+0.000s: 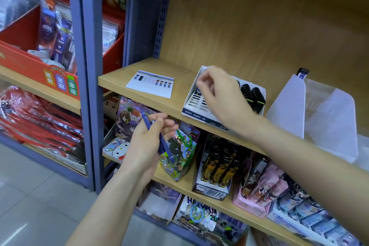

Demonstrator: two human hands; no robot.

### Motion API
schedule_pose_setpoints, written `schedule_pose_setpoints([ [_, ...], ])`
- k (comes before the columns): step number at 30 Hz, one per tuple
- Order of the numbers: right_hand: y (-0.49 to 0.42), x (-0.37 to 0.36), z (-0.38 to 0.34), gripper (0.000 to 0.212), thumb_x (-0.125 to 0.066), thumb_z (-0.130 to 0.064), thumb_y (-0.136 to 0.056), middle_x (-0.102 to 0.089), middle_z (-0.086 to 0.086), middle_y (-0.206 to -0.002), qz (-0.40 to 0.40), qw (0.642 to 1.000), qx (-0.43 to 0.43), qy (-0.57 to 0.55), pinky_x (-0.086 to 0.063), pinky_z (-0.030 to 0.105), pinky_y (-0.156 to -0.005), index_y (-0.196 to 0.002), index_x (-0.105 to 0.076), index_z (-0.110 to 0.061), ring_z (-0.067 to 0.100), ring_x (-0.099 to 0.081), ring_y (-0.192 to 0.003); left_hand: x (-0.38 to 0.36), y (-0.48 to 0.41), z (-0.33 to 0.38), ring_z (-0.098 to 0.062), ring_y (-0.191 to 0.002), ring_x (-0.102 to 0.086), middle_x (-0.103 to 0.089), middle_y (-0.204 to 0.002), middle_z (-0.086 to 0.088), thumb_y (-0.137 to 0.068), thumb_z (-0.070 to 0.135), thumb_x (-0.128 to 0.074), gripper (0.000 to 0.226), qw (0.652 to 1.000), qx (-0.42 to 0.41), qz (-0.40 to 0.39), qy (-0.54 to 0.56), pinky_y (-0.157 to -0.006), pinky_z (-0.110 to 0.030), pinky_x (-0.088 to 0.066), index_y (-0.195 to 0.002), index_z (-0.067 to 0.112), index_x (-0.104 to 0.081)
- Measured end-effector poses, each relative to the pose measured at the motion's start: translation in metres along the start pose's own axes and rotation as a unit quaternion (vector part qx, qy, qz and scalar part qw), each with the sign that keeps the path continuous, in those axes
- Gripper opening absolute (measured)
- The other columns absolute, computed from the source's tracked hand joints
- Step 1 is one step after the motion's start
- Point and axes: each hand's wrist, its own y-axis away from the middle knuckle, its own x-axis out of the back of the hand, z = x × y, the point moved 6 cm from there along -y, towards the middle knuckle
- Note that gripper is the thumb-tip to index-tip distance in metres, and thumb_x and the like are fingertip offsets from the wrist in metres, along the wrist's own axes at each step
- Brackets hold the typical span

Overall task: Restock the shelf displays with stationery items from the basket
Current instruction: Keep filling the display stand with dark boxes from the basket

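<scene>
Step in hand (my reading): loading slim stock into the display box (194,104) on the upper shelf (123,78).

- Left hand (147,138): held in front of the shelf edge, below the board. It grips a small bundle of blue items (162,145), probably pens or lead cases; motion blur hides the detail.
- Right hand (217,94): over the back-left part of the box, fingers (202,84) curled. Cannot tell whether they pinch one piece or hold nothing.
- Box: white, slotted floor, tilted toward the aisle. Black tubes (252,94) fill its right side, and the left slots show bare.
- Basket: not in view.

Doing it well:
- Feed one piece at a time from the left hand to the right.
- Seat each piece in a bare slot beside the black tubes, pointing the same way as they do.
- Keep the right wrist high so it does not drag the filled row.
- The box front sits at the shelf edge, so press down, not outward, or it may slide off.

Surface and room:
- Light wood-grain shelf board and back panel.
- A printed card (151,84) lies flat to the left of the box, apart from it.
- A white folded insert (289,106) stands to the right.
- Lower shelves hold illustrated boxes (215,166).
- Past the blue steel upright (87,66), a red carton (26,60) holds packets.
- Pale tiled floor (30,185).
</scene>
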Motion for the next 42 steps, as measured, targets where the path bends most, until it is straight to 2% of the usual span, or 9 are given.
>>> schedule_pose_setpoints([
  [3, 0.047, -0.026, -0.003, 0.015, -0.051, -0.028, -0.096, -0.057, -0.012, -0.071, -0.130, 0.981, -0.103, -0.099, -0.041, 0.021, -0.064, -0.086, -0.058, -0.019, -0.003, -0.050, -0.060, 0.001, -0.002, 0.006, -0.010, -0.078, -0.069, -0.067, -0.085, -0.006, -0.101, 0.003, -0.033, 0.023, 0.999, -0.039, 0.007, 0.015, -0.075, -0.017, -0.054, -0.088, 0.008, -0.052],
  [6, 0.083, -0.056, -0.005, 0.026, -0.048, -0.034, -0.097, -0.066, -0.003, -0.090, -0.286, 0.902, -0.229, -0.229, -0.052, 0.022, -0.069, -0.102, -0.062, -0.012, 0.002, -0.059, -0.070, -0.002, -0.001, 0.005, -0.008, -0.088, -0.069, -0.068, -0.097, -0.006, -0.101, 0.003, -0.033, 0.021, 0.998, -0.055, 0.000, 0.001, -0.085, -0.021, -0.051, -0.090, 0.007, -0.050],
  [12, 0.098, -0.067, -0.012, 0.011, -0.058, -0.024, -0.093, -0.062, 0.001, -0.087, -0.305, 0.817, -0.293, -0.391, -0.052, 0.017, -0.072, -0.091, -0.065, -0.015, 0.005, -0.057, -0.073, -0.013, 0.010, 0.005, -0.012, -0.106, -0.065, -0.069, -0.109, -0.004, -0.101, 0.004, -0.033, 0.022, 0.997, -0.053, -0.060, -0.018, -0.095, -0.029, -0.047, -0.094, 0.010, -0.053],
  [16, 0.094, -0.048, 0.003, 0.008, -0.061, -0.020, -0.092, -0.059, 0.006, -0.083, -0.228, 0.875, -0.268, -0.331, -0.053, 0.016, -0.062, -0.084, -0.061, -0.019, 0.010, -0.063, -0.068, -0.009, 0.011, 0.005, -0.014, -0.099, -0.067, -0.068, -0.109, -0.005, -0.101, 0.007, -0.036, 0.028, 0.985, -0.059, -0.080, -0.142, -0.088, -0.034, -0.053, -0.103, 0.018, -0.062],
  [19, 0.090, -0.027, 0.014, 0.012, -0.060, -0.015, -0.092, -0.059, -0.002, -0.074, -0.178, 0.911, -0.236, -0.286, -0.051, 0.017, -0.055, -0.083, -0.059, -0.024, 0.005, -0.061, -0.060, -0.006, 0.012, 0.004, -0.013, -0.065, -0.066, -0.068, -0.083, -0.004, -0.102, 0.012, -0.038, 0.026, 0.971, -0.061, -0.069, -0.221, -0.071, -0.026, -0.054, -0.106, 0.020, -0.062],
  [23, 0.064, 0.019, 0.021, 0.012, -0.070, -0.017, -0.084, -0.062, 0.000, -0.070, -0.048, 0.963, -0.176, -0.200, -0.047, 0.018, -0.054, -0.082, -0.062, -0.024, 0.009, -0.056, -0.058, -0.007, 0.010, -0.002, -0.003, -0.032, -0.029, -0.048, -0.058, 0.003, -0.100, 0.011, -0.041, 0.010, 0.973, -0.024, -0.071, -0.220, -0.034, -0.013, -0.026, -0.105, 0.010, -0.050],
  [28, 0.012, 0.052, 0.028, 0.010, -0.061, -0.013, -0.090, -0.063, 0.001, -0.077, 0.046, 0.992, -0.105, -0.051, -0.052, 0.029, -0.075, -0.092, -0.063, -0.022, 0.020, -0.064, -0.076, -0.007, -0.001, -0.010, -0.005, -0.026, -0.018, -0.028, -0.040, 0.003, -0.097, 0.007, -0.035, 0.017, 0.980, 0.058, -0.052, -0.182, -0.032, -0.010, -0.013, -0.081, 0.006, -0.038],
  [35, -0.032, 0.039, 0.047, 0.014, -0.056, -0.011, -0.092, -0.059, 0.002, -0.090, -0.005, 0.996, -0.073, 0.054, -0.047, 0.029, -0.084, -0.104, -0.065, -0.012, 0.022, -0.060, -0.087, -0.001, 0.008, 0.002, -0.011, -0.041, -0.030, -0.048, -0.064, -0.002, -0.098, 0.017, -0.048, 0.017, 0.973, -0.031, -0.054, -0.221, -0.038, -0.019, -0.024, -0.083, 0.010, -0.046],
  [42, -0.040, 0.021, 0.056, 0.008, -0.062, -0.005, -0.089, -0.062, 0.009, -0.084, -0.065, 0.992, -0.085, 0.061, -0.053, 0.032, -0.077, -0.093, -0.060, -0.011, 0.013, -0.060, -0.064, -0.003, 0.006, 0.002, -0.007, -0.032, -0.024, -0.051, -0.063, -0.002, -0.098, 0.012, -0.044, 0.014, 0.980, 0.007, -0.056, -0.192, -0.032, -0.014, -0.018, -0.084, 0.010, -0.044],
])
